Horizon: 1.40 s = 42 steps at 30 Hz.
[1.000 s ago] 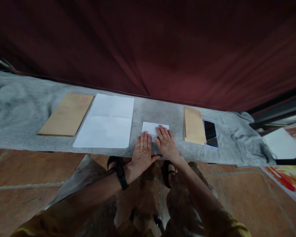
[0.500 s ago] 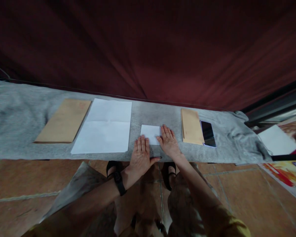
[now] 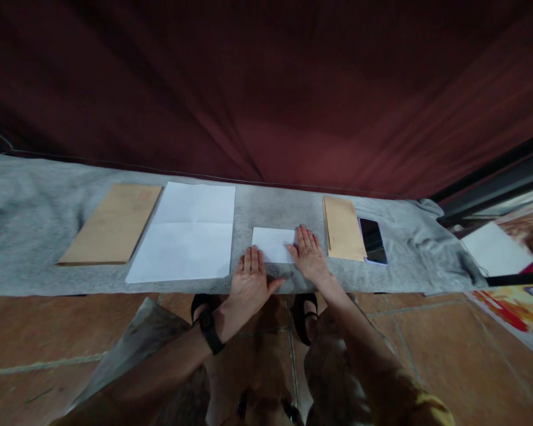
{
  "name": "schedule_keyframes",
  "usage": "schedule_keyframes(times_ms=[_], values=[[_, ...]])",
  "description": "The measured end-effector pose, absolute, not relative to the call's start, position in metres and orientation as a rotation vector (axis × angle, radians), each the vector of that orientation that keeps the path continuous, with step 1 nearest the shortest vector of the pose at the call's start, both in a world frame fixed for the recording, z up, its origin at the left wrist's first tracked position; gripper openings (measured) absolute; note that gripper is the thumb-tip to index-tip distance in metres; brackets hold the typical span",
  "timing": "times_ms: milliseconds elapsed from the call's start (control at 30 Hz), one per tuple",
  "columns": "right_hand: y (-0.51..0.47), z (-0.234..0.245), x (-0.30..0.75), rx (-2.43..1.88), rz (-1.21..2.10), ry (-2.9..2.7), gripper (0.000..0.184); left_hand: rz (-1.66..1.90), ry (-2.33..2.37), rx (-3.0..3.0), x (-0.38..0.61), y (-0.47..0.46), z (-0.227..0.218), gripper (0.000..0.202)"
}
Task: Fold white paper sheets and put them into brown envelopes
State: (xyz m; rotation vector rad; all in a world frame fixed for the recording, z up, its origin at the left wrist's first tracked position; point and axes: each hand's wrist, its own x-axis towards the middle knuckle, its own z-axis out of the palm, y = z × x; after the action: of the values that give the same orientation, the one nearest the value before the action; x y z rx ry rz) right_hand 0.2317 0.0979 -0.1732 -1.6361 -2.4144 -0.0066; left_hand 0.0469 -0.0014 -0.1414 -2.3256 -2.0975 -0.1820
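Observation:
A small white folded paper (image 3: pixel 273 242) lies flat on the grey cloth between my two hands. At its lower left corner my left hand (image 3: pixel 251 278) rests palm down, fingers stretched out and thumb pointing right. My right hand (image 3: pixel 310 254) lies flat along the paper's right edge, fingers extended and its thumb over the edge. To the left is a stack of larger white sheets (image 3: pixel 190 242) with crease lines across the top one. Both hands are open.
Large brown envelopes (image 3: pixel 111 228) lie at the left, beside the white sheets. Smaller brown envelopes (image 3: pixel 344 228) and a dark phone (image 3: pixel 373 239) lie to the right. The grey cloth (image 3: pixel 284 204) covers a narrow table, with a dark red curtain (image 3: pixel 266 118) behind it.
My hands have spread slightly apart, the left one to the left and the right one to the right, showing more of the small paper. The view has shifted a little.

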Motion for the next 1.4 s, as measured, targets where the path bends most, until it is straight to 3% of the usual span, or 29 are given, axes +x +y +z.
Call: schedule_keyframes(times_ms=[400, 1400], values=[[0.099, -0.175, 0.233, -1.628, -0.049, -2.418, 0.072, -0.411, -1.987, -2.355, 0.037, 0.019, -0.135, 0.069], [0.097, -0.174, 0.237, -1.627, -0.015, -2.393, 0.064, -0.341, -2.186, -2.237, 0.050, 0.053, -0.153, 0.070]])
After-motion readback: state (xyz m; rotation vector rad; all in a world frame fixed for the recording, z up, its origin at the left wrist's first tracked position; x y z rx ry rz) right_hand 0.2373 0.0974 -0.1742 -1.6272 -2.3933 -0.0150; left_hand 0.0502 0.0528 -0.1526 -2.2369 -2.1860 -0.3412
